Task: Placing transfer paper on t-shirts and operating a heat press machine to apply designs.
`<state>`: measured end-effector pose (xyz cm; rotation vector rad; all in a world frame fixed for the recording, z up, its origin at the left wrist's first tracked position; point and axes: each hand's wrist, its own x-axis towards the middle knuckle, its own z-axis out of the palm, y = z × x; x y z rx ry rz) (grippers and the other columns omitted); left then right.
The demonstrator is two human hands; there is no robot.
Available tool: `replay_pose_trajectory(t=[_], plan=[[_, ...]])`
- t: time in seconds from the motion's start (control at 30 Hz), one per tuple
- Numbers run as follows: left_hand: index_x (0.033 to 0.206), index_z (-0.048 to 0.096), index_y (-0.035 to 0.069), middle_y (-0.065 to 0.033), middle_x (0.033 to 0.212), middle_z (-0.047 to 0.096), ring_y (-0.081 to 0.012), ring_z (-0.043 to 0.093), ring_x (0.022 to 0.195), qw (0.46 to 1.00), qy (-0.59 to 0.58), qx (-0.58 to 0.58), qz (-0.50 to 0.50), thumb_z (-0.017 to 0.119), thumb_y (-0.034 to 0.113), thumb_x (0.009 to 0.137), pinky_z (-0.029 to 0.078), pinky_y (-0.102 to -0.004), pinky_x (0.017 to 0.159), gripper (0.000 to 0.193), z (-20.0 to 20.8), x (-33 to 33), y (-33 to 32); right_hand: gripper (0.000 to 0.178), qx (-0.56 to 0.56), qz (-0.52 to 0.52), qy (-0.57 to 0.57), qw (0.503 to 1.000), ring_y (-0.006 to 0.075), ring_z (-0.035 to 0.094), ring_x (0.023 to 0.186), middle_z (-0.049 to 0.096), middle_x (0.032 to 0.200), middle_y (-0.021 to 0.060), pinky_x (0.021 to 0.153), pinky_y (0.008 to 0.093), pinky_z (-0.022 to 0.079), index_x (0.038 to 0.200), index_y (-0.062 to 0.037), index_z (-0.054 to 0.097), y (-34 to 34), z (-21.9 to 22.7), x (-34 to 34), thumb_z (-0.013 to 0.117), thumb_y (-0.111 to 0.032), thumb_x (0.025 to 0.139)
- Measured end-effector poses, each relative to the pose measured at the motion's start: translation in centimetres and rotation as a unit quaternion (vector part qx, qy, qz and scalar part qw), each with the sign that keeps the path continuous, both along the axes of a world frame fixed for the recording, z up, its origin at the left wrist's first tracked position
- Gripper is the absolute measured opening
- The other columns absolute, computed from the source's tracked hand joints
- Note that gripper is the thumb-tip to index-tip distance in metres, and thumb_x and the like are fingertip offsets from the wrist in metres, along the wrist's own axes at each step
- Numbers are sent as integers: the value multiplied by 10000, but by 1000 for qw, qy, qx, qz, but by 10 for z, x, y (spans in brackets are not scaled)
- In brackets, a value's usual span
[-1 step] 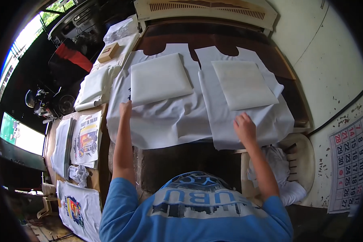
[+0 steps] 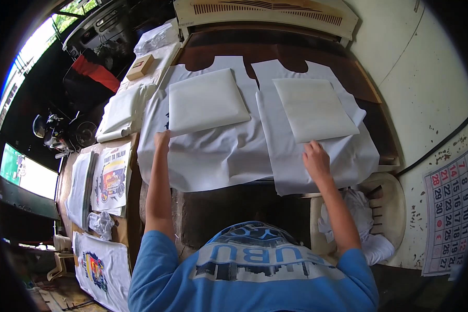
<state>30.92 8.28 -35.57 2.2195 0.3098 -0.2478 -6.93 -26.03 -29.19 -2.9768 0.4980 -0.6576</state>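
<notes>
Two white fabric pieces with cut-out necklines lie side by side on a dark brown surface: a left fabric piece (image 2: 208,166) and a right fabric piece (image 2: 283,156). On each rests a whitish rectangular sheet; the left sheet (image 2: 208,101) is slightly tilted, and the right sheet (image 2: 314,109) slants too. My left hand (image 2: 162,139) is closed in a pinch on the left sheet's near left corner. At the near edge of the right sheet is my right hand (image 2: 316,157), its fingers bent and together; what they grip is hidden. Dark print peeks out beside the left sheet.
A cream slotted machine panel (image 2: 265,13) spans the back. To the left, a side table holds printed sheets (image 2: 112,179), a printed white shirt (image 2: 101,270) and a small cardboard box (image 2: 140,67). A plastic chair (image 2: 390,208) with white cloth stands at right, near a wall calendar (image 2: 447,213).
My right hand has moved slightly away from me, up to the right sheet's near edge. The left sheet has shifted a little to the right, with my left hand still at its corner.
</notes>
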Motion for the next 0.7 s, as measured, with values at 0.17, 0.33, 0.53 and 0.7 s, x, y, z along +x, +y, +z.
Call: replay_pose_trajectory(t=[0.17,0.33,0.53,0.7], plan=[[863,578,11,-33,757,567,-120,515,640,980,-9,-196,20,580,287,780,383,-286,532,289,10,-35,24,142,-141,42,120,982,238,515,850,480,880,92,705,339,449,827,-41,496,-56,-9,21,525,6,697],[847,556,48,5,663,513,-97,497,604,957,14,-287,23,566,284,805,368,-253,490,240,11,-109,85,134,-184,131,127,966,231,511,826,485,862,90,699,335,445,808,-45,487,-94,-16,31,523,2,688],[863,554,56,13,662,495,-71,453,559,919,24,-376,118,554,254,821,351,-208,459,202,-5,-219,116,77,-154,217,18,964,258,508,799,488,785,110,681,338,450,760,-32,488,-94,-1,60,526,-24,693],[954,576,51,27,700,536,-49,435,568,900,-45,-401,166,540,220,834,349,-187,515,210,-7,-288,87,142,-41,296,-45,953,288,503,793,490,812,127,670,376,436,812,-8,496,-13,44,113,559,-3,685]])
